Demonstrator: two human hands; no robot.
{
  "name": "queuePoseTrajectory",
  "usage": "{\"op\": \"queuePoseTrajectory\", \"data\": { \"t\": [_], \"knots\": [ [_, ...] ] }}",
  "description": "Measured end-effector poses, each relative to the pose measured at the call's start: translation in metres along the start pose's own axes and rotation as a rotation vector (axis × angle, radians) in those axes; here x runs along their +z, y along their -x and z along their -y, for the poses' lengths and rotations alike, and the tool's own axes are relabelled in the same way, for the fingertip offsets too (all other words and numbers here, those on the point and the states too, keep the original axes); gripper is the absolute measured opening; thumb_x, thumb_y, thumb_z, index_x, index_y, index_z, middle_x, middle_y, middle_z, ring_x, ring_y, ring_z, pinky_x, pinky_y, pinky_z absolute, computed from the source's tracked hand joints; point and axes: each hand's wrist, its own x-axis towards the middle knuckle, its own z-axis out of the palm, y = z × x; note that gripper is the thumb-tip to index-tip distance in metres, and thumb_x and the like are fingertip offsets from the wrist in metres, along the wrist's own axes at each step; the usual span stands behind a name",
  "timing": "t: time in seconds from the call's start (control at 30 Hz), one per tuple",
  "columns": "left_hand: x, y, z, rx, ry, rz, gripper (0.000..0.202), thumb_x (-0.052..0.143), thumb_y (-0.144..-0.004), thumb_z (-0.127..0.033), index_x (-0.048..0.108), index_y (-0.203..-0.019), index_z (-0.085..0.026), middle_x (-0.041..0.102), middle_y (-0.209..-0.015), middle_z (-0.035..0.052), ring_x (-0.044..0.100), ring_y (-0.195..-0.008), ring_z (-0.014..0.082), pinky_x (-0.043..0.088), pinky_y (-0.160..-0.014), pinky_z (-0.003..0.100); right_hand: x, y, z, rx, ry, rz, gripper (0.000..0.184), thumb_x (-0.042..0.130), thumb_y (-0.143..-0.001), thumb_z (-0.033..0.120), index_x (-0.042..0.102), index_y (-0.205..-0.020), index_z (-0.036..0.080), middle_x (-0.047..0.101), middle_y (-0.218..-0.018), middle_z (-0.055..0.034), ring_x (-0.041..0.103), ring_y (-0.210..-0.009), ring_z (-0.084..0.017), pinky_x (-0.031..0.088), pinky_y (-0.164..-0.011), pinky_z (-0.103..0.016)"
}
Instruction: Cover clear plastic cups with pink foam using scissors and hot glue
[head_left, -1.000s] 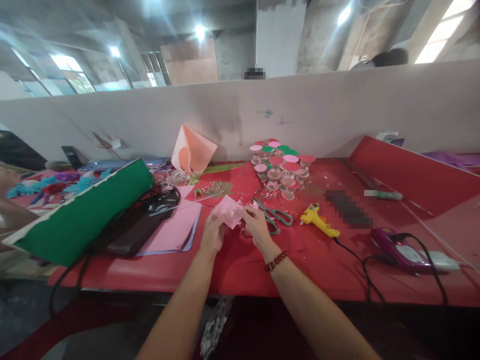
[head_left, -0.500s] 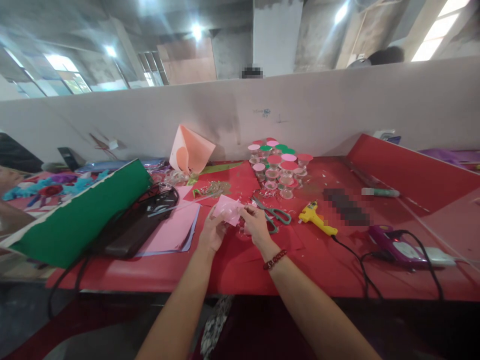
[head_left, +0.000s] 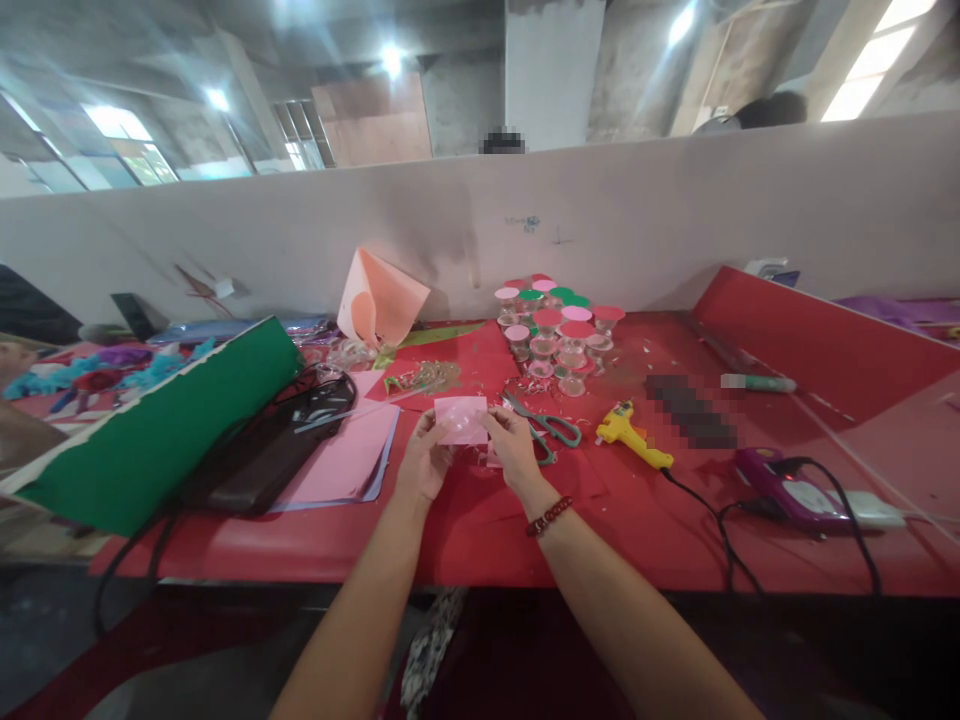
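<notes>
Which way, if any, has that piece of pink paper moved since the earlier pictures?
Yes: the pink paper has turned counterclockwise, from corner-up to nearly level edges; against the scissors lying to its right, its place has barely changed.

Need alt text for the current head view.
A person's left hand and right hand hold a small piece of pink paper above a red table. To the right lie scissors and a yellow glue gun; beyond stand clear cups, many topped with red, pink and green discs.

pink card (head_left: 465,410) back hid., wall txt (head_left: 523,222) illeg
</notes>
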Motion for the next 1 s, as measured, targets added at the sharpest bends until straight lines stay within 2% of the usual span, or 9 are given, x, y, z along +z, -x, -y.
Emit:
{"op": "queuePoseTrajectory", "data": {
  "t": [0.13,0.27,0.33,0.47,0.57,0.73,0.9,1.0],
  "knots": [
    [0.0006,0.0006,-0.0006,0.014,0.003,0.01,0.029,0.081,-0.057,-0.016,0.065,-0.08,-0.018,0.074,-0.081,-0.0003,0.068,-0.072,0.0139,0.054,-0.075,0.026,0.0007,-0.0011,0.0004,-0.015,0.004,0.016,0.025,0.066,-0.064,0.036,0.051,-0.055,0.019,0.039,-0.053,0.0068,0.038,-0.053,-0.008,0.033,-0.051,-0.021],
    [0.0023,0.0002,0.0002,-0.019,-0.048,-0.089,0.024,0.077,-0.06,-0.015,0.066,-0.082,-0.017,0.073,-0.076,0.0016,0.07,-0.077,0.019,0.055,-0.076,0.03,-0.0001,-0.0006,-0.0004,0.024,-0.015,0.01,0.018,0.062,-0.064,0.034,0.055,-0.06,0.019,0.043,-0.054,0.0066,0.039,-0.051,-0.008,0.033,-0.048,-0.021],
    [0.0034,-0.0004,0.0008,-0.02,-0.079,-0.099,0.024,0.075,-0.059,-0.014,0.067,-0.081,-0.016,0.074,-0.076,0.0029,0.071,-0.079,0.0205,0.056,-0.076,0.03,-0.0007,0.0002,-0.0008,0.054,-0.031,0.006,0.019,0.062,-0.065,0.037,0.056,-0.063,0.019,0.045,-0.054,0.0066,0.04,-0.048,-0.009,0.034,-0.046,-0.021],
    [0.0032,-0.0018,0.0016,0.019,-0.082,-0.09,0.023,0.075,-0.056,-0.011,0.067,-0.077,-0.017,0.072,-0.071,0.001,0.07,-0.073,0.0185,0.056,-0.075,0.03,-0.0006,0.001,-0.0014,0.095,-0.052,0.014,0.023,0.063,-0.065,0.041,0.058,-0.066,0.019,0.048,-0.055,0.0057,0.044,-0.046,-0.009,0.036,-0.043,-0.022],
    [0.0004,-0.0028,0.0027,0.016,-0.093,-0.088,0.022,0.076,-0.057,-0.012,0.067,-0.077,-0.017,0.072,-0.07,0.0002,0.068,-0.065,0.0158,0.055,-0.073,0.029,-0.0002,-0.0001,-0.0022,0.086,-0.054,0.014,0.021,0.065,-0.063,0.039,0.059,-0.064,0.019,0.05,-0.054,0.005,0.047,-0.048,-0.01,0.038,-0.045,-0.022],
    [-0.0034,-0.0053,0.0059,-0.014,-0.09,-0.072,0.022,0.076,-0.058,-0.014,0.069,-0.079,-0.015,0.074,-0.074,0.0017,0.067,-0.064,0.0142,0.053,-0.066,0.024,-0.0001,-0.0006,-0.0023,0.054,-0.071,-0.011,0.023,0.062,-0.066,0.041,0.06,-0.067,0.018,0.054,-0.059,0.004,0.048,-0.051,-0.01,0.042,-0.049,-0.023],
    [-0.0017,-0.0065,0.0052,0.021,-0.069,-0.135,0.023,0.077,-0.053,-0.01,0.066,-0.072,-0.016,0.072,-0.07,0.0,0.065,-0.061,0.0114,0.05,-0.061,0.021,0.0015,0.0005,0.0,0.039,-0.065,-0.004,0.02,0.064,-0.063,0.037,0.057,-0.064,0.018,0.05,-0.055,0.0051,0.045,-0.049,-0.009,0.037,-0.046,-0.021],
    [-0.0014,-0.0056,0.0052,0.007,-0.121,-0.114,0.022,0.077,-0.055,-0.014,0.064,-0.072,-0.016,0.072,-0.071,0.0004,0.065,-0.061,0.0123,0.05,-0.06,0.022,0.001,-0.0005,-0.0001,0.029,-0.061,-0.031,0.023,0.064,-0.063,0.038,0.052,-0.06,0.019,0.047,-0.054,0.0057,0.042,-0.049,-0.009,0.035,-0.046,-0.021]
  ]
}}
